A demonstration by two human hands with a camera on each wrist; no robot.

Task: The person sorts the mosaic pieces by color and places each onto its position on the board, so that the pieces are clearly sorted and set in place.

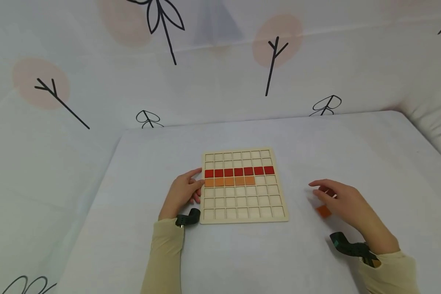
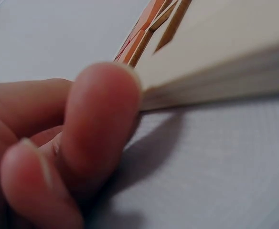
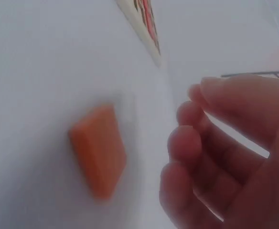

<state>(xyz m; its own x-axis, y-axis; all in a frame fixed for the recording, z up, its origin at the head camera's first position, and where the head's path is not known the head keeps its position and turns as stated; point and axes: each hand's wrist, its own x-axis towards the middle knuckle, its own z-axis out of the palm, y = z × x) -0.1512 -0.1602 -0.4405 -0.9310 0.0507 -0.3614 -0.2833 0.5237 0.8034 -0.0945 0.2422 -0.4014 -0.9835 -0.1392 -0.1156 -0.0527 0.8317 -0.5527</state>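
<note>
A pale wooden grid board (image 1: 242,202) lies flat on the white-covered table. One row holds red square tiles (image 1: 239,172) from side to side; the row below has orange tiles (image 1: 229,181) in its left part, with bare cells at its right. My left hand (image 1: 183,191) rests at the board's left edge, its index finger and thumb touching the side. To the right of the board, my right hand (image 1: 339,200) hovers with loosely bent fingers (image 3: 185,143) and nothing between them. A loose orange tile (image 3: 99,151) sits on the table just beside and below that hand.
White cloth with line-drawn plants covers the wall (image 1: 220,81) behind the table (image 1: 242,257). Dark camera mounts (image 1: 349,245) are strapped to both wrists, below light beige sleeves (image 1: 165,255).
</note>
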